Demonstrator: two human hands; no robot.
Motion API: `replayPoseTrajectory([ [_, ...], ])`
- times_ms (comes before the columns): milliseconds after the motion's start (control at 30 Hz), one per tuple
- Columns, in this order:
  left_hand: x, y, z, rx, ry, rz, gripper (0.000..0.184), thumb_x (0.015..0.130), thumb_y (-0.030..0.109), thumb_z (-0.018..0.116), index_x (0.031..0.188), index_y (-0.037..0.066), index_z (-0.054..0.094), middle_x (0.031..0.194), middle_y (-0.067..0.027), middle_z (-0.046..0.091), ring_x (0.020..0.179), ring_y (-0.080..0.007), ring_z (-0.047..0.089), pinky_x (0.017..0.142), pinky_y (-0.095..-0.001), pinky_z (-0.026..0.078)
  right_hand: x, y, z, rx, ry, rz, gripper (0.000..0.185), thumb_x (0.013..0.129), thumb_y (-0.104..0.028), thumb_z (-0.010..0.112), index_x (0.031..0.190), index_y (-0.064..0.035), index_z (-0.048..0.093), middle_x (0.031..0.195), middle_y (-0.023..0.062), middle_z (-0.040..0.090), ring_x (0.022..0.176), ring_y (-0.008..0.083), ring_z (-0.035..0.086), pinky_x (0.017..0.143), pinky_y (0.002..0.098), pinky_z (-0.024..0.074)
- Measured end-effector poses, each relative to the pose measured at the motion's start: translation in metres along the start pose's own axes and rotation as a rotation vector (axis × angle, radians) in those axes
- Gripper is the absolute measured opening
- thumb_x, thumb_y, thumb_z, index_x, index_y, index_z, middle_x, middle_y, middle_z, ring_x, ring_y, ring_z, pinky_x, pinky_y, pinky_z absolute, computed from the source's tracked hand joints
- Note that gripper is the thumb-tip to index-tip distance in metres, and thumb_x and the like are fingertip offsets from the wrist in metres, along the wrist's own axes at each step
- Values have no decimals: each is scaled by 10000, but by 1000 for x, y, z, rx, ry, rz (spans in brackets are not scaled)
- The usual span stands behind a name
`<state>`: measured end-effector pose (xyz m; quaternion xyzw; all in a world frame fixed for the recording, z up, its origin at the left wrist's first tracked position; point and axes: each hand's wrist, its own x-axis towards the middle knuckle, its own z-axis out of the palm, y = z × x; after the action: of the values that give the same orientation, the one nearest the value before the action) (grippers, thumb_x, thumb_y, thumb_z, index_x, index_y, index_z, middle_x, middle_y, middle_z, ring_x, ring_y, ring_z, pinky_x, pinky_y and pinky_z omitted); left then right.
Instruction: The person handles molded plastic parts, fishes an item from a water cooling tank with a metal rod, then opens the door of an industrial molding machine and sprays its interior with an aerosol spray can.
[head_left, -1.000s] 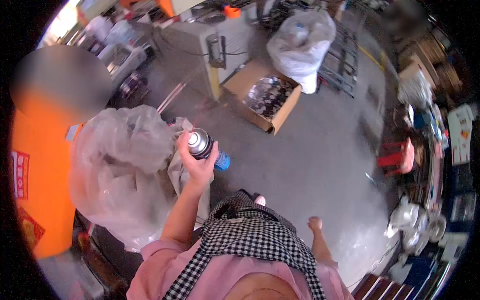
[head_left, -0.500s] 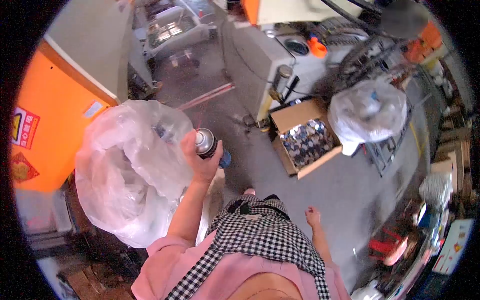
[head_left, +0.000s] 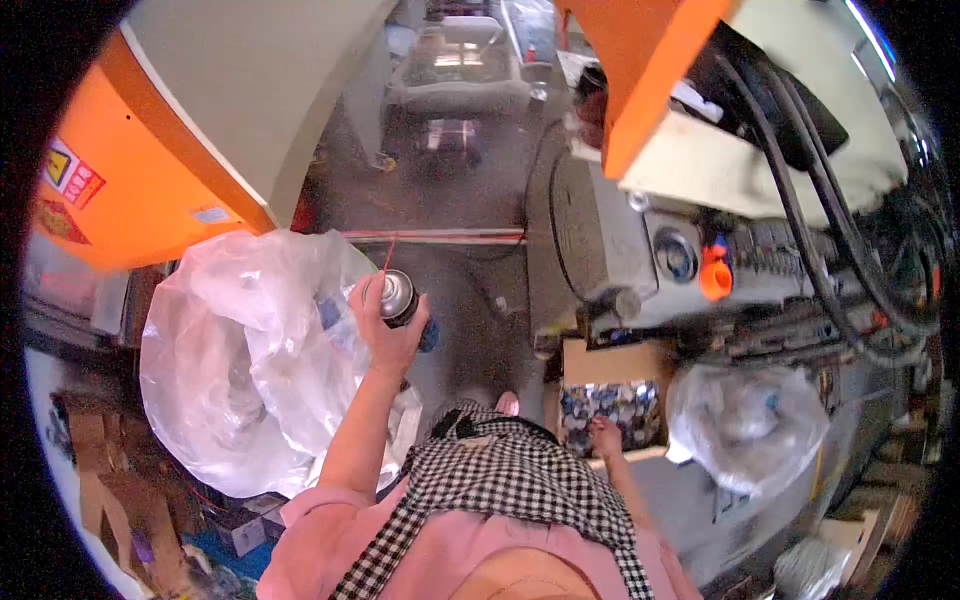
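My left hand (head_left: 386, 338) is wrapped round an aerosol spray can (head_left: 397, 296) with a silver top, a dark body and a thin red straw at its nozzle. The can is held upright, close to a large translucent plastic bag (head_left: 275, 350). My right hand (head_left: 606, 438) hangs low on the other side, its fingers loosely bent and apart, with nothing seen in them. From above it overlaps the front of an open cardboard box (head_left: 610, 362) full of small shiny round pieces (head_left: 590, 400); no contact can be made out.
A second plastic bag (head_left: 745, 425) stands right of the box. Orange-and-grey machine housings (head_left: 150, 170) rise at the left, and a machine with black hoses (head_left: 800, 190) at the right. A red-and-white strip (head_left: 450, 237) crosses the floor ahead, before a clear bin (head_left: 455, 60).
My view has turned to the right and my body has moved forward, nearer the machine. The cardboard box is now beside my right hand. My left hand keeps holding the spray can.
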<state>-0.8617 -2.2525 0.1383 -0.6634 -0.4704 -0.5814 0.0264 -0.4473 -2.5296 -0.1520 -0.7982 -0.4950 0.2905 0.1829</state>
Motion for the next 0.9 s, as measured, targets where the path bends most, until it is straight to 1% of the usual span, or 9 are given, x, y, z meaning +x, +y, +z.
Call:
replayPoseTrajectory([
  [67, 17, -4, 19, 43, 21, -15, 727, 588, 44, 794, 1225, 64, 444, 1107, -195, 497, 1024, -352, 492, 881, -431, 409, 61, 16, 18, 209, -29, -182, 325, 924, -191, 461, 1175, 7, 523, 1135, 212, 563, 930, 340, 605, 787, 402, 491],
  [167, 33, -14, 44, 83, 42, -53, 720, 592, 46, 793, 1223, 50, 446, 1108, -194, 498, 1022, -351, 493, 881, -423, 412, 126, -105, -30, 153, -352, -93, 299, 935, -148, 464, 1203, -25, 517, 1189, 203, 512, 973, 307, 596, 810, 400, 483],
  [267, 58, -47, 79, 102, 65, -78, 721, 595, 45, 794, 1224, 37, 443, 1098, -192, 504, 1017, -348, 493, 878, -416, 416, 178, -214, -59, -150, -223, -360, 253, 893, -145, 557, 1125, -44, 549, 1092, 145, 555, 921, 299, 604, 781, 390, 484],
  [300, 64, -61, 91, 111, 57, -99, 722, 596, 45, 794, 1226, 32, 441, 1090, -190, 507, 1015, -347, 494, 875, -414, 417, 194, -234, -59, -154, -60, -601, 248, 880, -143, 569, 1104, -38, 552, 1040, 147, 565, 867, 301, 608, 750, 382, 483],
  [467, 120, -145, 164, 92, 29, -117, 714, 612, 53, 788, 1237, 60, 442, 1119, -185, 487, 1017, -343, 495, 879, -424, 417, 284, -338, -53, 103, -74, -683, 217, 864, -104, 586, 1067, -30, 576, 925, 149, 584, 838, 270, 610, 720, 357, 491],
  [500, 131, -165, 183, 83, 27, -112, 714, 612, 53, 788, 1237, 60, 442, 1119, -185, 487, 1017, -343, 495, 879, -424, 417, 302, -357, -53, 102, -64, -679, 217, 864, -104, 586, 1067, -30, 576, 925, 149, 584, 838, 270, 610, 720, 357, 491],
  [567, 166, -207, 220, 18, 2, -16, 696, 620, 61, 785, 1231, 94, 453, 1126, -187, 482, 1019, -344, 497, 869, -426, 424, 339, -399, -46, 224, -166, -404, 227, 847, -136, 595, 1051, -39, 615, 987, 151, 608, 881, 309, 604, 783, 365, 488],
  [700, 241, -258, 272, -55, -155, 26, 749, 612, 65, 788, 1259, 129, 414, 1134, -186, 465, 1003, -345, 507, 835, -423, 445, 411, -459, -39, 221, -98, -334, 227, 840, -136, 604, 1037, -24, 611, 962, 148, 614, 820, 282, 621, 728, 352, 504],
  [900, 329, -310, 335, -178, -198, 137, 802, 593, 68, 794, 1277, 148, 383, 1126, -204, 461, 984, -352, 510, 818, -444, 451, 513, -514, -24, 292, 4, -291, 212, 824, -76, 619, 1023, -7, 598, 910, 143, 606, 791, 241, 626, 686, 320, 505],
])
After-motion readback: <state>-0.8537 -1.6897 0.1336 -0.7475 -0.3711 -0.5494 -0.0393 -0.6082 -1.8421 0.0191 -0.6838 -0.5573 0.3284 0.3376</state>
